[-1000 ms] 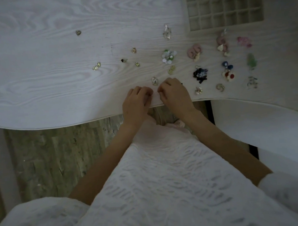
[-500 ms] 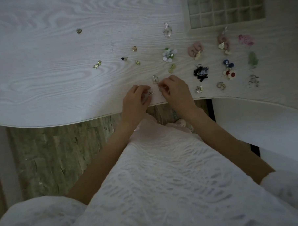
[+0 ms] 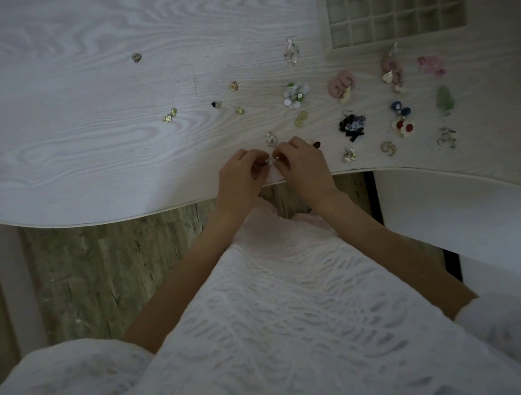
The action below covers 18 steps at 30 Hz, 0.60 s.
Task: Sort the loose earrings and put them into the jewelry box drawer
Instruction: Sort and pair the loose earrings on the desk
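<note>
A tiny earring (image 3: pixel 270 161) sits pinched between my left hand (image 3: pixel 240 174) and right hand (image 3: pixel 304 165), both clamped on it at the counter's (image 3: pixel 72 146) near edge — one slip and it drops to the floor (image 3: pixel 92 279), far from the drawer (image 3: pixel 394 9).

No text or labels readable anywhere (dim light).

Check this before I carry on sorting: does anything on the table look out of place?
One small heart-shaped earring lies alone far left on the table, well apart from the clusters near the compartment drawer. Nothing looks spilled or damaged.
</note>
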Tool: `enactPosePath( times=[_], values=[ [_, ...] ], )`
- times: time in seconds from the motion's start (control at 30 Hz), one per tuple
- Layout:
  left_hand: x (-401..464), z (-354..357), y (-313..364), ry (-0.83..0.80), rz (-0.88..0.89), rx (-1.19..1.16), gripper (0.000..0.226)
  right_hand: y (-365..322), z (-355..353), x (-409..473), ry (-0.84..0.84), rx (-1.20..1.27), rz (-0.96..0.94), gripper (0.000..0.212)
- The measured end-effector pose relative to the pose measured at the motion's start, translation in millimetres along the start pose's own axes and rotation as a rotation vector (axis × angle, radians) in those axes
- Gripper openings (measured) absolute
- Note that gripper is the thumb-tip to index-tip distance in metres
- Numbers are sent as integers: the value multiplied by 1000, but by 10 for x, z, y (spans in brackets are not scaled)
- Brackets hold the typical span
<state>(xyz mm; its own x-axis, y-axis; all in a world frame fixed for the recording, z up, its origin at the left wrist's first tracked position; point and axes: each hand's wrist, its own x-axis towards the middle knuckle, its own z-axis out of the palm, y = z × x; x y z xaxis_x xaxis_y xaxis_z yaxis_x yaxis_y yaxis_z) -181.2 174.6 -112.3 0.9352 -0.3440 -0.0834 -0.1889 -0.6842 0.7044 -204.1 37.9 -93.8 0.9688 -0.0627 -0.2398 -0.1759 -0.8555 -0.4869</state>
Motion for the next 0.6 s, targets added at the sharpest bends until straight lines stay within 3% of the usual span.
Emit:
enactPosePath(
  times=[0.3, 0.5, 0.6],
  values=[
    [16, 76, 185, -26, -35, -149, 29, 75, -26, -33, 32, 142, 125, 19],
    [-2, -2, 145, -89, 2, -150, 34, 84, -108, -25, 41, 101, 74, 23],
    [12, -210, 38, -4, 96, -28, 23, 8, -234, 29, 88, 67, -28, 19]
  ],
)
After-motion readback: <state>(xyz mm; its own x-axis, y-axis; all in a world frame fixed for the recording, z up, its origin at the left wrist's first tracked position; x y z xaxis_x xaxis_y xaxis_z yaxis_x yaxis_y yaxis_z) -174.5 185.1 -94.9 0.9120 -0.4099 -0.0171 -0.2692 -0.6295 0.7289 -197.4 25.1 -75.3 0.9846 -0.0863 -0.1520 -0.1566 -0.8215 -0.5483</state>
